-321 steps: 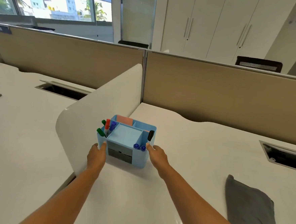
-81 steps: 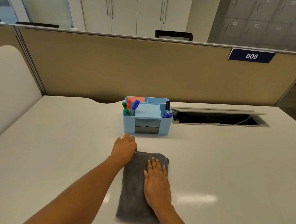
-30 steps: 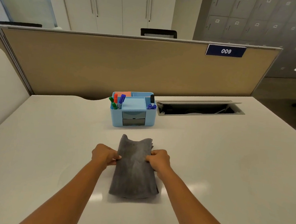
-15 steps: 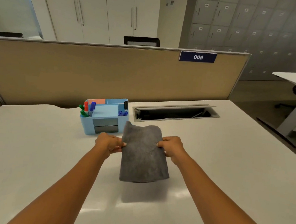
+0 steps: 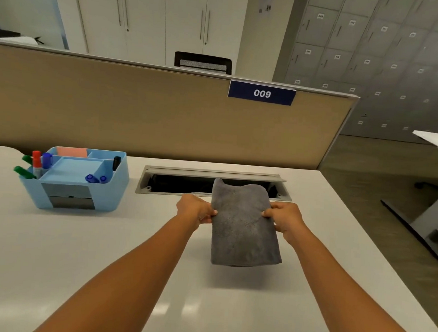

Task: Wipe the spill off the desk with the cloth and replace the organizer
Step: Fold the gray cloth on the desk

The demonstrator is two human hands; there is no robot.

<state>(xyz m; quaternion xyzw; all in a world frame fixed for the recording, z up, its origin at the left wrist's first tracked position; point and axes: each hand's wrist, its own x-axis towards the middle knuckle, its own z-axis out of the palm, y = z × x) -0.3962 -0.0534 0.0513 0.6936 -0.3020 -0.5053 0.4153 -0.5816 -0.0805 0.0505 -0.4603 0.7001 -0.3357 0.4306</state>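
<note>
A folded grey cloth [image 5: 242,227] hangs in the air above the white desk [image 5: 102,261], casting a shadow below it. My left hand [image 5: 195,211] pinches its left edge and my right hand [image 5: 285,219] pinches its right edge. The light blue organizer [image 5: 79,179] stands on the desk at the left, holding several markers and a pink pad. It is well apart from both hands. I can make out no spill on the desk surface.
An open cable tray [image 5: 211,183] is sunk into the desk behind the cloth. A tan partition [image 5: 151,119] with a "009" sign [image 5: 262,93] closes the desk's far side. The desk's right edge [image 5: 377,254] drops to the floor.
Both hands lifted the cloth off the desk and carried it to the right, away from the organizer. The view has turned right as well.
</note>
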